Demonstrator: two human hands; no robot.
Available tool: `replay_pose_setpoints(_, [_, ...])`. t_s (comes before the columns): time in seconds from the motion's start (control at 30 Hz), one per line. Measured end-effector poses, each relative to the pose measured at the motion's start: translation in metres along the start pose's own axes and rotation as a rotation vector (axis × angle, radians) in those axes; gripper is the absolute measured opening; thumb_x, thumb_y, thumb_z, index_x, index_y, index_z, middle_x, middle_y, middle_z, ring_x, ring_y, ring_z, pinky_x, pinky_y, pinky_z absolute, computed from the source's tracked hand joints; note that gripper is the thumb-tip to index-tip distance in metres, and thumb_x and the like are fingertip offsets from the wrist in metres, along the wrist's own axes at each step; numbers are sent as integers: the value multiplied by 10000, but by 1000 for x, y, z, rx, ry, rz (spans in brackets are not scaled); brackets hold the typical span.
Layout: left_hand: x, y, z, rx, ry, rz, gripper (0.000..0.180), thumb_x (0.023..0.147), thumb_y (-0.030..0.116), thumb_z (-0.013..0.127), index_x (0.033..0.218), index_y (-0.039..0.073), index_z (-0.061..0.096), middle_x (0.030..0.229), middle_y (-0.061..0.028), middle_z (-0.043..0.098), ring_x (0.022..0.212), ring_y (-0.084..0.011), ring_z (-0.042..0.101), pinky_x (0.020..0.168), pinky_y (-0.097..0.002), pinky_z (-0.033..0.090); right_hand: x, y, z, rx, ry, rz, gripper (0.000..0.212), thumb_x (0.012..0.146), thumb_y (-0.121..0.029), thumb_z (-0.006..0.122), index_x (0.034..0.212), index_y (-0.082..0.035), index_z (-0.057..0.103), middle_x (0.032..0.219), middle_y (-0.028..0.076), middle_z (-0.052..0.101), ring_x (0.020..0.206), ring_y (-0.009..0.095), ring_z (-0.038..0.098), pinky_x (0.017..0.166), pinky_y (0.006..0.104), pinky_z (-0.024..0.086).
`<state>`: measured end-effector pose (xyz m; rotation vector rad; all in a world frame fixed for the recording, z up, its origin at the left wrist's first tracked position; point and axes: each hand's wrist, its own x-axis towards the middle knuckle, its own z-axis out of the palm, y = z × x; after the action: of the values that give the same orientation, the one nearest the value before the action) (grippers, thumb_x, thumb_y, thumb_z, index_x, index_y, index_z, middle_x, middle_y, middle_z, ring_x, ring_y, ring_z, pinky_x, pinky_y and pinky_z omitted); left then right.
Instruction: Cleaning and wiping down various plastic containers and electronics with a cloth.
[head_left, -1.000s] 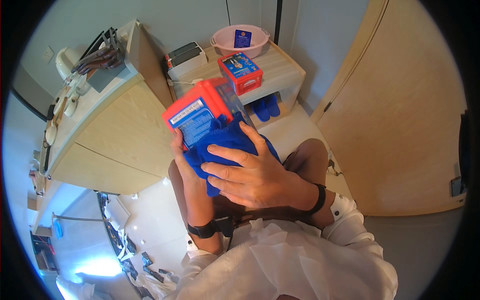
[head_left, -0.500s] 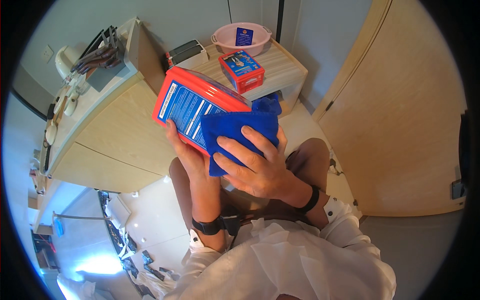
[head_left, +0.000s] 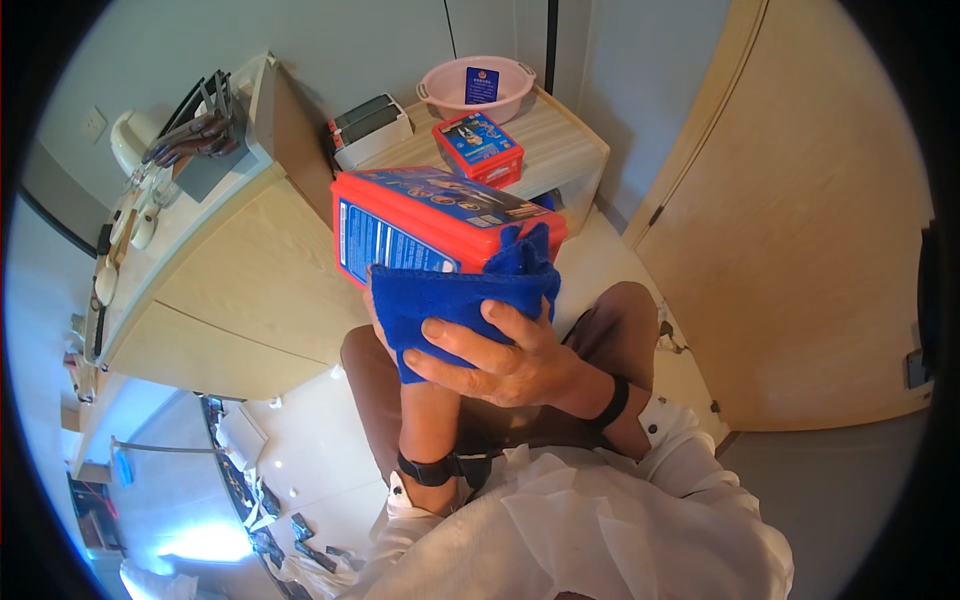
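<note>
A red plastic box (head_left: 395,240) with blue printed labels is tilted up in front of me, its lid side showing. My left hand (head_left: 377,318) supports it from below and the left; most of that hand is hidden behind a blue cloth (head_left: 430,300). My right hand (head_left: 500,355) presses the cloth against the near side of the box, fingers spread over the fabric and gripping it. A bunched end of the cloth sticks up by the box's right corner.
On a low wooden cabinet (head_left: 570,150) stand a smaller red box (head_left: 480,165), a pink basin (head_left: 430,90) holding a blue card, and a grey-and-white case (head_left: 370,130). A knife block (head_left: 212,170) is on the left counter. A wooden door (head_left: 800,250) is at right.
The box has tipped so that its lid side shows more, and it sits a little lower. My right hand and the cloth have moved left and down, covering more of my left hand.
</note>
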<state>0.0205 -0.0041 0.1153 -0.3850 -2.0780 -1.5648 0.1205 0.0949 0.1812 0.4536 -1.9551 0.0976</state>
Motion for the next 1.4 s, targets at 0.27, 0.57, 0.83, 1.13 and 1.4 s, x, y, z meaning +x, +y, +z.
replay_pose_setpoints(0.27, [-1,12,5,-925,81,-598,643,970,490,552,1415,45,417,1367,-144,509,1199,-250,532,1064,-399,431,-11,-2,10,79,105,89,458,926,-390,570,1383,-417,544,1499,-72,476,1470,260,271,1154,534,234])
replay_pose_setpoints(0.57, [17,70,-18,-1510,-179,-865,678,957,607,467,1394,89,470,1340,-111,551,1194,-269,540,1054,-434,438,-22,-4,-4,80,-6,251,497,897,-558,571,1359,-376,580,1524,64,436,1444,367,281,1116,584,187])
replay_pose_setpoints(0.83, [22,74,-16,-1641,-196,-784,673,979,590,432,1441,102,433,1423,-129,508,1282,-320,497,1105,-474,392,-13,1,-10,194,72,452,493,938,-502,580,1371,-266,585,1503,160,429,1387,453,328,1018,597,318])
replay_pose_setpoints(1.13, [23,61,-10,-1599,-109,-754,630,999,561,401,1426,101,458,1406,-119,532,1266,-294,516,1101,-447,404,6,-1,-11,47,-91,179,464,963,-468,556,1371,-247,570,1480,134,449,1404,444,314,1060,608,286])
replay_pose_setpoints(1.4, [29,64,-17,-1779,-238,-743,653,994,574,372,1438,101,452,1437,-129,515,1296,-327,502,1122,-474,387,14,20,-10,185,-32,306,500,906,-448,608,1368,-258,597,1510,97,435,1400,386,324,1085,552,282])
